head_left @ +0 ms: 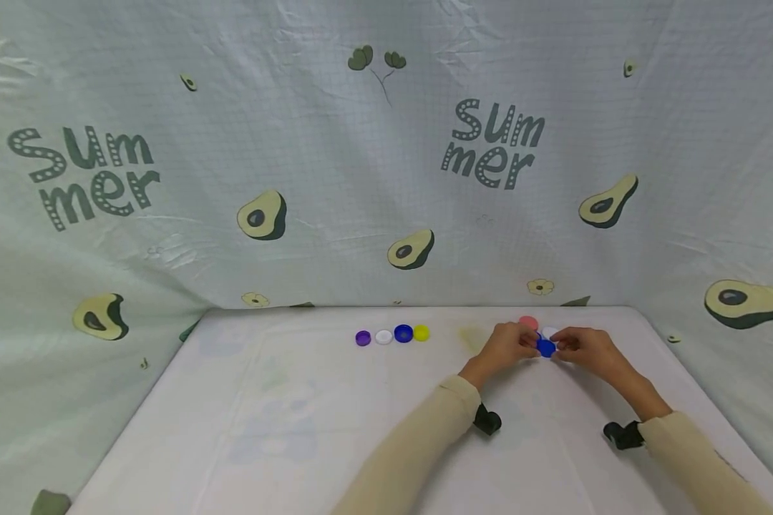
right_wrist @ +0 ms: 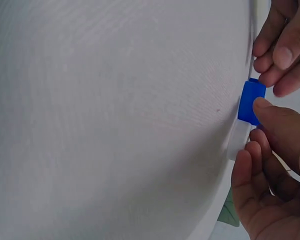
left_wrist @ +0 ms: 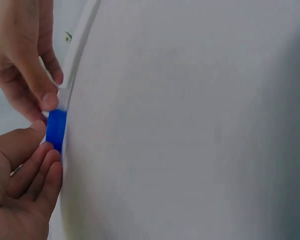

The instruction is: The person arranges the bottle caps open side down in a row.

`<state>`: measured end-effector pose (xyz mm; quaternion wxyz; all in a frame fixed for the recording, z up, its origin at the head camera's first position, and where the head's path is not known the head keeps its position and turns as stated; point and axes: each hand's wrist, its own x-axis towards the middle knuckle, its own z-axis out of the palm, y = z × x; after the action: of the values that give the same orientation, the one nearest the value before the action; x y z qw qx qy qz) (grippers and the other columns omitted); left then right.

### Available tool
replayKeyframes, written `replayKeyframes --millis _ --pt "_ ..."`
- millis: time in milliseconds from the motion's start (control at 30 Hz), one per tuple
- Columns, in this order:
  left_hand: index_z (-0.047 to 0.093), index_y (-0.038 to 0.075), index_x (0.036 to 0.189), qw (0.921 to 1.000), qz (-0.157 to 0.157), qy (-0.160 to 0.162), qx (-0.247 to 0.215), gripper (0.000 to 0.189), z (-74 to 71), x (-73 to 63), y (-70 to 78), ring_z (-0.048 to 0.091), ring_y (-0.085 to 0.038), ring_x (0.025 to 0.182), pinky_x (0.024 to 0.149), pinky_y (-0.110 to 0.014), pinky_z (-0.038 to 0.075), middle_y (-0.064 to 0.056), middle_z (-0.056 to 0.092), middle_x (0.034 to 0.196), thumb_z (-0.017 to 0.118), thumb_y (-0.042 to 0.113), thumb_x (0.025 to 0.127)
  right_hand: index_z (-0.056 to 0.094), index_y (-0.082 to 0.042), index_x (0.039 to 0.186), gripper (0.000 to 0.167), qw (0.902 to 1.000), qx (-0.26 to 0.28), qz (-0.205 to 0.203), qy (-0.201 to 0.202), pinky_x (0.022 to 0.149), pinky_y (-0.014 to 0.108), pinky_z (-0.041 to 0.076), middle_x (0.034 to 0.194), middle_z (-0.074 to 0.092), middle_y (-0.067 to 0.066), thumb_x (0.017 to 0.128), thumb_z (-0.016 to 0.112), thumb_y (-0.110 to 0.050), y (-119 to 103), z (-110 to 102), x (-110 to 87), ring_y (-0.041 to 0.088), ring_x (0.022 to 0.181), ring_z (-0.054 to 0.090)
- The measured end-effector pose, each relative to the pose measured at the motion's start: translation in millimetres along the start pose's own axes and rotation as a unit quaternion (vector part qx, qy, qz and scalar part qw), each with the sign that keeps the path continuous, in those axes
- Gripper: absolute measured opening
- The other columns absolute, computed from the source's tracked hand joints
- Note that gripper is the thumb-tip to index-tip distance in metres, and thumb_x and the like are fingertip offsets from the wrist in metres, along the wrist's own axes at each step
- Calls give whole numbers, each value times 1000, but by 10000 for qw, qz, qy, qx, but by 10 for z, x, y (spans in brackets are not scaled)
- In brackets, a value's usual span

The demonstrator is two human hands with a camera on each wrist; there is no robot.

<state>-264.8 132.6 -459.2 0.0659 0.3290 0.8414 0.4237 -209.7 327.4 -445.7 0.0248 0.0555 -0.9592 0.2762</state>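
Near the far right of the table, a blue bottle cap is held up between both hands, its flat face turned toward me. My left hand pinches its left edge. On the right edge, the thumb and fingertips of my right hand grip it. The left wrist view shows the side of the blue cap between the two hands. Just behind it are a pink cap and a white cap, both partly hidden. A little more blue shows behind the held cap, its shape mostly covered.
At the table's far middle lies a row of caps: purple, white, blue and yellow. The white table ends at a printed curtain behind and at the sides.
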Motion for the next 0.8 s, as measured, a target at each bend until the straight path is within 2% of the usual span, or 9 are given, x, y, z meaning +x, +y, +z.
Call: replayKeyframes --millis 167,300,533,800 --pt "77 3 109 9990 -301 228 230 24 83 21 49 64 1 77 72 -6 48 -1 76 92 81 10 87 69 7 110 29 9998 -136 117 62 73 38 56 88 68 10 86 79 -5 -24 59 28 24 82 60" --pt "77 6 112 9981 -478 224 313 28 112 21 77 59 0 75 72 -8 48 3 73 87 83 12 85 68 8 109 28 9995 -265 121 125 73 40 54 86 66 9 86 79 -4 -45 74 24 24 80 58" --pt "79 7 111 9974 -565 291 343 26 166 -18 68 55 0 73 71 -9 47 4 71 85 82 12 86 69 8 106 28 9997 -182 180 17 72 37 52 83 65 6 85 81 -6 -65 102 -16 21 78 57" --pt "79 5 102 9965 -626 534 -111 18 176 -36 65 56 -1 70 70 -9 48 4 69 79 82 7 85 70 9 106 29 9998 -212 41 34 70 34 54 83 66 4 85 81 -7 -71 94 -39 19 77 58"
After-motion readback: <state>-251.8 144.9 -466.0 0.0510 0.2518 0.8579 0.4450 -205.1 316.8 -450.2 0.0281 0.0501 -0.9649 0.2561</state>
